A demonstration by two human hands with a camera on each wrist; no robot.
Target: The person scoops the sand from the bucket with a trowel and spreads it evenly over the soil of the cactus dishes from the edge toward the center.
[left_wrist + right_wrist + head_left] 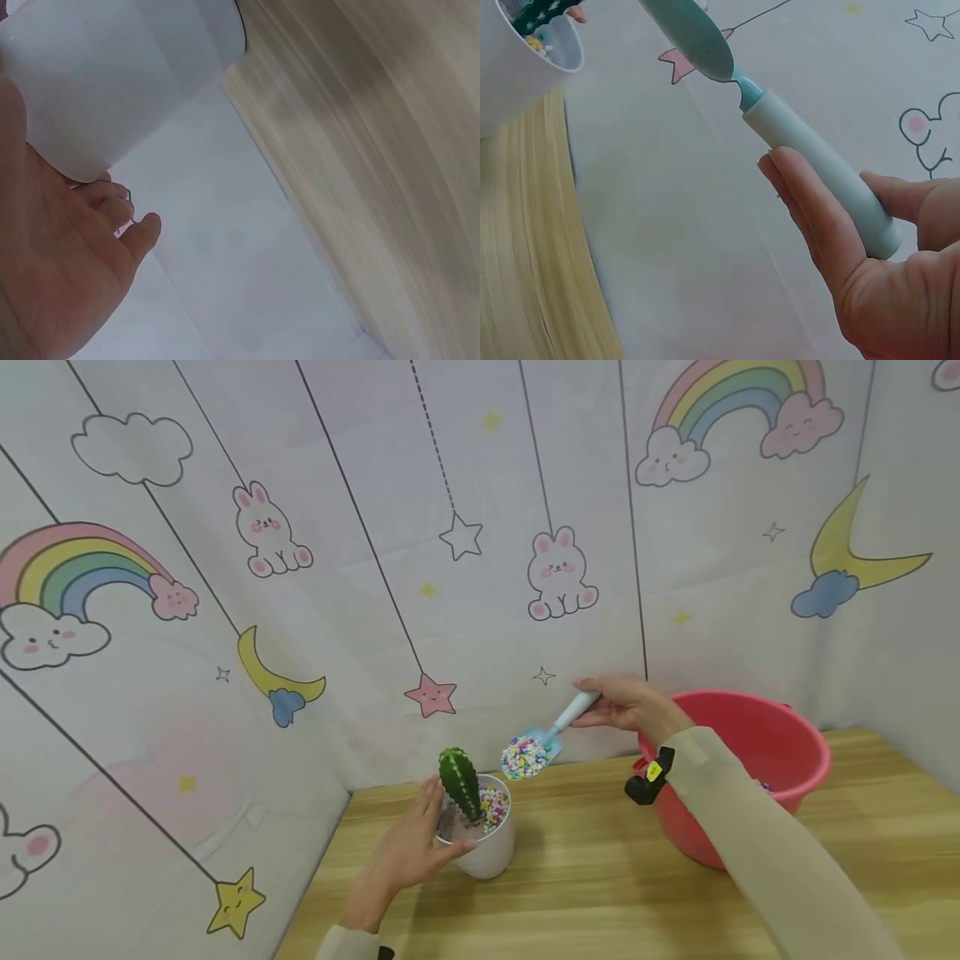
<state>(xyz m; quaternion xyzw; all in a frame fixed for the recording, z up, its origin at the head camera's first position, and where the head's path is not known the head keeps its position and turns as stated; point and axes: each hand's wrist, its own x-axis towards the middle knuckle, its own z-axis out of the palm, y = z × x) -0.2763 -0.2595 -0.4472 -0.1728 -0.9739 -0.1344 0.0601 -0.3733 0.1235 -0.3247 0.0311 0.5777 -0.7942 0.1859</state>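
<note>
A small green cactus (459, 783) stands in a white flowerpot (487, 857) on the table, with colourful beads (493, 806) over part of the grey surface around it. My left hand (408, 847) holds the pot from the left, thumb along the near rim and fingers at the far left side. In the left wrist view the pot's smooth wall (142, 67) lies against that hand. My right hand (628, 703) grips the handle of a light blue toy shovel (577, 710). Its scoop, heaped with colourful beads (525, 757), hangs above and right of the pot, apart from it.
A red plastic tub (806, 760) stands on the right of the wooden table (585, 877), beneath my right forearm, with a few beads visible inside. Behind the table hangs a pale cloth backdrop (360, 635) printed with rabbits, stars and rainbows.
</note>
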